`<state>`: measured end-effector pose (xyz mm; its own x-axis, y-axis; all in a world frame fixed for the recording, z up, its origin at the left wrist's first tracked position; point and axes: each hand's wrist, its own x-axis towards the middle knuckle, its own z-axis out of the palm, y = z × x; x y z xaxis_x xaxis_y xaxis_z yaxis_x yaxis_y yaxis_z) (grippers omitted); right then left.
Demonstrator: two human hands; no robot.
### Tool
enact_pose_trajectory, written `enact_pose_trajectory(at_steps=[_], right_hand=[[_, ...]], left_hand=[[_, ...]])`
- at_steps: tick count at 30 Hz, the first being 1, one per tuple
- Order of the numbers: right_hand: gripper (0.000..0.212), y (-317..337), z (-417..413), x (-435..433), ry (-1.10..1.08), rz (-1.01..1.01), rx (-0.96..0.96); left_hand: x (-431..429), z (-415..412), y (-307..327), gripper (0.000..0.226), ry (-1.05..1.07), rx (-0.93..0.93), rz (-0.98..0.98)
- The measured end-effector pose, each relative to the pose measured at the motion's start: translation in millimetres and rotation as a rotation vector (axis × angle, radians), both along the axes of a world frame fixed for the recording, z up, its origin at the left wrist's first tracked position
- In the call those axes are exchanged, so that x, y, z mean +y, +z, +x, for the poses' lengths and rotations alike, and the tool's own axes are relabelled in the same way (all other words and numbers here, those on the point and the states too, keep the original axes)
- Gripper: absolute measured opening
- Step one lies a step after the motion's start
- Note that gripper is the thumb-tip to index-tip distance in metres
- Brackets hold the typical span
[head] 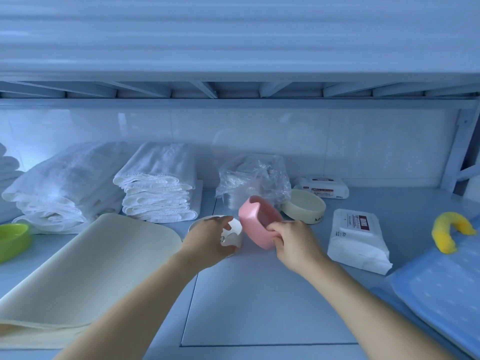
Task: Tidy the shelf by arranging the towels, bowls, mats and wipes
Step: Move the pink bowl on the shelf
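Nearby, cream bowl (304, 209) lettered "hnf"; right hand (294, 244) grips pink bowl (255, 226).

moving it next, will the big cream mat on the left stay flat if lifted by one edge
Probably not: the cream mat looks thin and sheet-like, so it would likely droop. It seems light for its size. A second layer shows under its near edge and may slide along.
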<state>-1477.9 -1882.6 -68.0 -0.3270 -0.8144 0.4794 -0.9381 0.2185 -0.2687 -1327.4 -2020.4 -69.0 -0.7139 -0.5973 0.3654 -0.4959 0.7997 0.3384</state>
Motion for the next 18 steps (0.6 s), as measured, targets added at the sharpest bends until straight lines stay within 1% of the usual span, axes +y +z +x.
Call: enact_pose_trajectory(at_steps=[2, 4, 7, 10, 18], right_hand=[[0.027, 1.1, -2.5, -0.3, -0.006, 0.033, 0.035], [0.024, 2.4, -3.9, -0.9, -0.008, 0.063, 0.070], [0.032, 3.4, -2.7, -1.6, 0.013, 0.088, 0.110], [0.039, 3.8, -1.1, -2.7, 0.025, 0.110, 0.108], [0.041, 5.0, -5.6, -5.3, 0.032, 0.121, 0.097]], left_hand=[[-3.1, 4.2, -2.6, 0.049, 0.021, -0.019, -0.034], [-3.9, 7.3, -4.4, 0.035, 0.053, -0.041, -0.063], [-4.2, 6.8, -7.9, 0.020, 0.092, -0.019, -0.061], [-5.1, 3.5, -12.3, 0.019, 0.113, 0.012, -0.058], [-7.0, 3.9, -15.7, 0.017, 0.105, 0.032, -0.054]])
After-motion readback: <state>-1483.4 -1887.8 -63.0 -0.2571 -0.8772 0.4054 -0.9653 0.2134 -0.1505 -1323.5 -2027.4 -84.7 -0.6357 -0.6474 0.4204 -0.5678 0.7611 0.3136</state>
